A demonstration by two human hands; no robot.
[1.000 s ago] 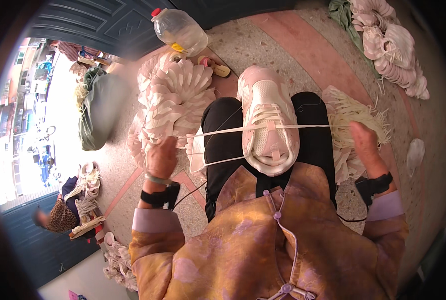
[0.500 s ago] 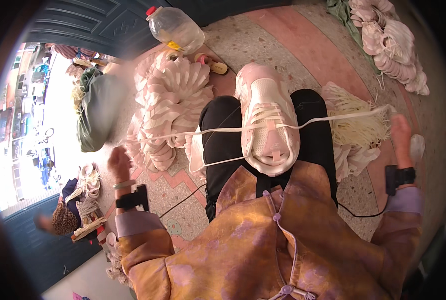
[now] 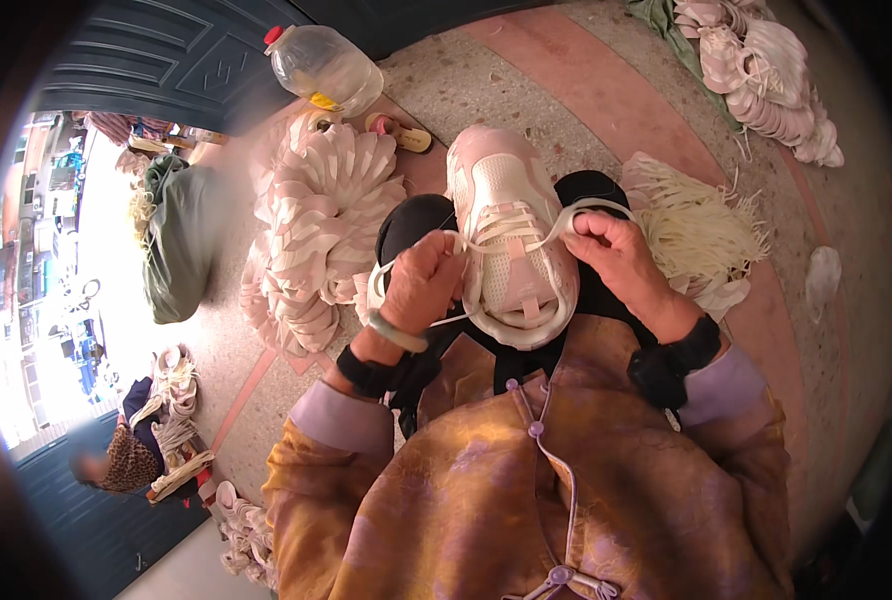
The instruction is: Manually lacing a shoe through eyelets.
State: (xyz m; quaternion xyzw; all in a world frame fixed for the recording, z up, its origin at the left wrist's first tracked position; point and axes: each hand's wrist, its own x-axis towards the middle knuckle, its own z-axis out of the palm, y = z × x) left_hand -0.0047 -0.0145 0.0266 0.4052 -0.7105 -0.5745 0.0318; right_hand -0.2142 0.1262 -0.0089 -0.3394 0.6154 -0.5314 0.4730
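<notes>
A pale pink and white sneaker [image 3: 507, 184] rests upright between my knees, its toe pointing away from me. A flat white shoelace [image 3: 584, 206] runs through its upper eyelets, and its two ends come out to either side. Just left of the shoe's opening, my left hand [image 3: 423, 284] is closed in a pinch on one end of the lace, with part looping out beyond the fingers. On the right, my right hand [image 3: 621, 262] pinches the other end, which arches in a loop above the fingertips. Both hands are close to the shoe's tongue.
Fanned pink-white shoe uppers [image 3: 331, 215] lie left of my knees. A bundle of cream laces [image 3: 704, 225] lies to the right. Farther off are a clear jug [image 3: 331, 68], a slipper [image 3: 402, 132], a green sack [image 3: 178, 245] and more uppers [image 3: 766, 75]. Another person [image 3: 131, 450] is at lower left.
Both hands have come inward from far out at the sides to beside the sneaker. The lace, stretched wide before, now hangs in slack loops at my fingers.
</notes>
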